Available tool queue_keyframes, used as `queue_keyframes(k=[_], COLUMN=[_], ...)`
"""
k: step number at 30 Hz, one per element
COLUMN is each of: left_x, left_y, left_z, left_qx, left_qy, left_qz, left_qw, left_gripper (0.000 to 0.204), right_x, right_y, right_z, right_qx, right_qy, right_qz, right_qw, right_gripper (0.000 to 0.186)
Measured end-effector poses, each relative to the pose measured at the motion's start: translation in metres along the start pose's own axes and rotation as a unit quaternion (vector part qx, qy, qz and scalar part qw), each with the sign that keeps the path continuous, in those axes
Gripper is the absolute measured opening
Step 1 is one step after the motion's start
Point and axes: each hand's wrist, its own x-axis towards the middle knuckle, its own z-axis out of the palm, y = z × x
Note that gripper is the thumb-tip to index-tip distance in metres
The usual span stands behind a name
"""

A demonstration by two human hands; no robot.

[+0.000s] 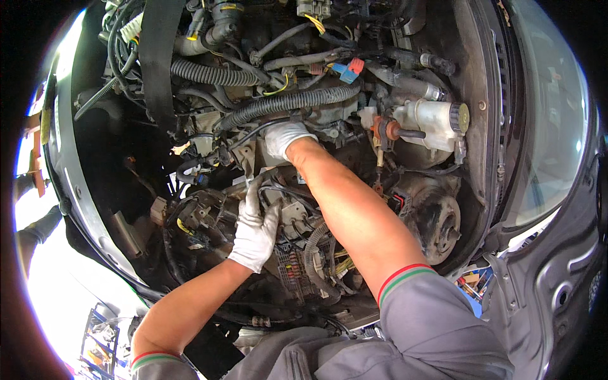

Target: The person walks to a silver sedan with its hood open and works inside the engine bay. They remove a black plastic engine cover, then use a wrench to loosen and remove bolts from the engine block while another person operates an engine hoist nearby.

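Observation:
My left hand [256, 231], in a white glove, is among cables in the lower middle of the engine bay. Its index finger is stretched upward to the lower end of a metal bracket [247, 155], and its thumb stands apart, beside a grey metal unit [293, 215] with black cables [278, 188]. Further in, my right hand [284, 139], also white-gloved, reaches below a black corrugated hose [288, 106]. A thin black hose passes by it. Its fingers are tucked among the engine parts and I cannot see what they touch.
Right of my hands are a whitish fluid reservoir [427, 123] with a black cap and a rusty round hub [440, 229]. A fuse box [292, 272] and ribbed conduit [311, 253] lie nearer me. A black strap [157, 63] hangs at the upper left.

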Motion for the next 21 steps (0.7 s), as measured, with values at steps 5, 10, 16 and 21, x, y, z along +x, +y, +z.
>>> queue_keyframes(k=[5, 10, 16, 21], left_x=[-0.001, -0.002, 0.000, 0.001], left_y=[-0.005, -0.013, -0.011, -0.006], left_z=[0.000, 0.004, 0.004, 0.000], left_qx=[0.002, 0.008, 0.008, 0.020], left_qy=[-0.011, 0.005, 0.006, -0.022], left_qz=[-0.009, -0.009, -0.010, -0.056], left_qw=[1.000, 1.000, 1.000, 0.998], left_gripper=[0.068, 0.070, 0.070, 0.074], right_x=[0.002, 0.001, -0.004, -0.007], right_y=[0.000, 0.001, -0.004, -0.006], right_z=[0.004, 0.007, 0.001, -0.007], right_qx=[0.006, -0.019, -0.009, -0.036], right_qy=[-0.052, 0.000, 0.001, -0.038], right_qz=[0.004, 0.000, -0.002, 0.008], right_qw=[0.999, 1.000, 1.000, 0.999], right_gripper=[0.038, 0.035, 0.038, 0.036])
